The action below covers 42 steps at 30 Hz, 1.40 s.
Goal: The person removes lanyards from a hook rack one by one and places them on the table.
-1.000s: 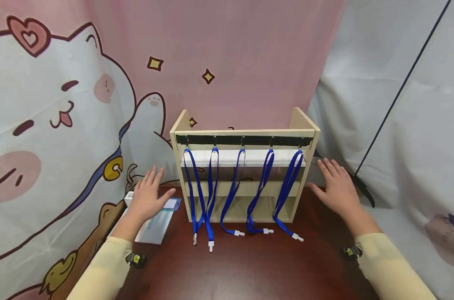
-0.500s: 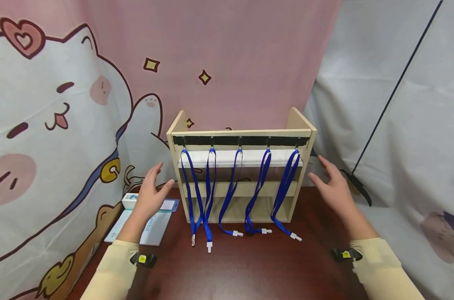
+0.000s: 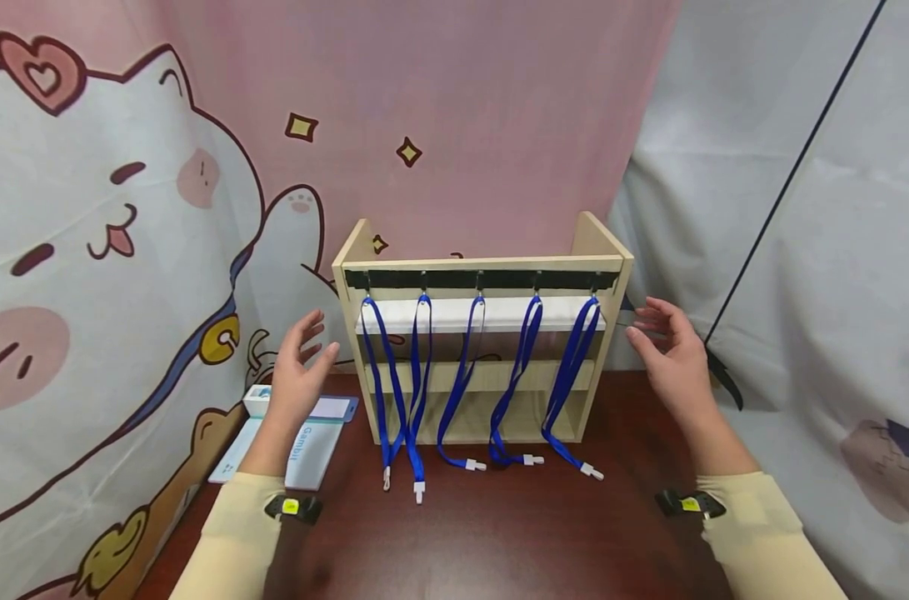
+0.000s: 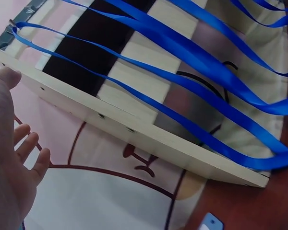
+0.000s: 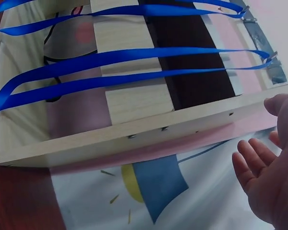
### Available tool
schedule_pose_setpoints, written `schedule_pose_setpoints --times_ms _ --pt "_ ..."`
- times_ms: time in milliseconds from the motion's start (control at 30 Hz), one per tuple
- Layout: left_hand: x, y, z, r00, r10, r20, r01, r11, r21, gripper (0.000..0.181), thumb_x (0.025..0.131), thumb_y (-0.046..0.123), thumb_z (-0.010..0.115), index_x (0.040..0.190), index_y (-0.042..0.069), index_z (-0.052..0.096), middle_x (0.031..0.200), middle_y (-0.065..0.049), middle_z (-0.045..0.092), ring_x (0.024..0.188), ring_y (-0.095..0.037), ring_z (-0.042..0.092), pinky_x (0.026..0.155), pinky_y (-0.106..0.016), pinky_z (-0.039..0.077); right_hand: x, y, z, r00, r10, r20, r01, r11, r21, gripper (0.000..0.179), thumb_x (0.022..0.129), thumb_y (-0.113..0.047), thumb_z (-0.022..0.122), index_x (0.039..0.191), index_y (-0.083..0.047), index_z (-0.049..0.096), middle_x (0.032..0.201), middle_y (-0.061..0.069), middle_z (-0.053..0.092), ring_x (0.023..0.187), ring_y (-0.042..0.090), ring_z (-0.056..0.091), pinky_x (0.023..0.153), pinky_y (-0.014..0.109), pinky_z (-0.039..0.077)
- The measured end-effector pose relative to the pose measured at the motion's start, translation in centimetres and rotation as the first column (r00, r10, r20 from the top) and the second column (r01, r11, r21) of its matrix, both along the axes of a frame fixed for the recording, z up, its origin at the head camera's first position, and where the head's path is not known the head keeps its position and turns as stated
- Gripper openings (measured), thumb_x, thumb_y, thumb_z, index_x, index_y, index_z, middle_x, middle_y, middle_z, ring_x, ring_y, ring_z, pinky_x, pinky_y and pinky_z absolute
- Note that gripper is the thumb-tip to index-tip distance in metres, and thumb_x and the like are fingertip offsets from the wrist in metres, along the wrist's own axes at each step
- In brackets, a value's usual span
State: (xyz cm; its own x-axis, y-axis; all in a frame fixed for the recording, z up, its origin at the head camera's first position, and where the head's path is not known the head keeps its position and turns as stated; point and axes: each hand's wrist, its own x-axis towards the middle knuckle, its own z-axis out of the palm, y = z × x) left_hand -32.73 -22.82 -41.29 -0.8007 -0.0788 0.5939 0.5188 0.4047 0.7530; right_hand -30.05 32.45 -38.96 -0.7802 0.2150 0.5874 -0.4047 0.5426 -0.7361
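Fingers [image 4: 40, 165] beside wooden rack [image 4: 158, 136], blue lanyards [image 4: 192, 56]

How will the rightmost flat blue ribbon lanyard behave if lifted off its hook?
The flat blue ribbon lanyard is likely floppy: it curves near the bottom. Probably light, since it looks thin. The small white clip at its lower end may swing or drag.

Pale yellow sleeves [image 3: 232, 533], black wrist straps [image 3: 309, 509] bearing bright yellow patches [image 3: 291, 506]
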Motion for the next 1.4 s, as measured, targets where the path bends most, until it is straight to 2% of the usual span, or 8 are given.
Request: schedule_pose_setpoints --times_ms 200,300,433,600,800,1033,1233,1400 --pt "1.6 2.0 4.6 0.996 -0.043 -0.083 0.044 0.999 0.018 0.061 0.109 0.002 0.066 0.165 -0.001 0.042 0.165 -0.025 0.045 0.151 -0.046 0.045 0.121 -0.07 0.04 0.8 -0.8 0.9 0.995 -0.004 -0.096 0.003 1.0 -0.005 0.052 0.107 -0.011 0.074 0.157 -0.012 0.057 0.14 0.013 0.068 0.118 0.004 0.062 0.096 0.015 0.048" --pt "1.9 2.6 6.7 0.993 -0.054 -0.108 0.055 0.998 0.011 0.061 0.111 0.004 0.063 0.167 0.002 0.039 0.165 -0.026 0.044 0.15 -0.047 0.045 0.121 -0.067 0.041 1.1 -1.4 1.6 0.989 0.014 -0.146 -0.016 1.0 -0.013 0.05 0.105 -0.005 0.075 0.152 -0.009 0.06 0.135 0.012 0.069 0.115 0.005 0.064 0.095 0.015 0.049" --pt "1.4 3.1 8.7 0.986 -0.06 -0.153 0.058 0.998 -0.017 0.06 0.111 0.004 0.061 0.167 0.005 0.04 0.164 -0.024 0.044 0.149 -0.046 0.047 0.119 -0.066 0.044 1.3 -2.0 2.1 0.982 0.023 -0.188 -0.027 0.999 -0.02 0.047 0.103 0.001 0.075 0.147 -0.004 0.062 0.129 0.011 0.069 0.113 0.006 0.066 0.094 0.016 0.05" --pt "0.9 3.8 10.8 0.968 -0.083 -0.238 0.069 0.995 -0.067 0.054 0.108 -0.002 0.066 0.159 0.0 0.05 0.153 -0.026 0.05 0.141 -0.044 0.052 0.114 -0.07 0.048 1.1 -2.5 2.2 0.983 0.017 -0.185 -0.009 0.999 0.039 0.047 0.102 0.001 0.077 0.147 -0.003 0.062 0.13 0.016 0.069 0.112 0.013 0.065 0.093 0.017 0.049" --pt "0.2 4.2 12.0 0.957 -0.099 -0.273 0.076 0.993 -0.095 0.044 0.106 -0.002 0.067 0.15 -0.005 0.06 0.154 -0.028 0.051 0.138 -0.042 0.055 0.108 -0.068 0.052 1.0 -3.5 2.8 0.971 0.074 -0.227 -0.053 0.994 0.097 0.048 0.099 0.002 0.08 0.144 -0.003 0.065 0.125 0.017 0.072 0.108 0.017 0.066 0.091 0.015 0.05" --pt "-0.1 4.6 12.8 0.971 -0.103 -0.217 0.094 0.994 -0.051 0.024 0.108 0.001 0.067 0.129 -0.011 0.072 0.15 -0.026 0.057 0.139 -0.034 0.054 0.104 -0.05 0.055 0.8 -4.9 3.2 0.964 0.102 -0.245 -0.06 0.983 0.175 0.045 0.1 -0.001 0.08 0.142 -0.003 0.065 0.118 0.016 0.072 0.1 0.024 0.069 0.086 0.012 0.051" --pt "-0.4 4.5 12.8 0.977 -0.094 -0.193 0.088 0.995 -0.038 0.022 0.109 0.004 0.069 0.126 -0.008 0.074 0.149 -0.02 0.06 0.128 -0.025 0.055 0.095 -0.032 0.054 0.7 -5.7 2.8 0.978 0.059 -0.202 -0.023 0.984 0.177 0.04 0.102 -0.003 0.078 0.138 0.0 0.062 0.114 0.016 0.071 0.097 0.025 0.068 0.085 0.014 0.052" --pt "-2.0 4.0 11.9 0.975 -0.091 -0.204 0.085 0.996 -0.039 0.021 0.109 0.005 0.069 0.126 -0.006 0.076 0.149 -0.018 0.061 0.122 -0.02 0.054 0.084 -0.022 0.053 0.4 -6.0 2.3 0.981 0.024 -0.194 0.004 0.99 0.141 0.035 0.104 -0.005 0.076 0.136 -0.001 0.064 0.11 0.014 0.073 0.094 0.021 0.066 0.083 0.014 0.052"
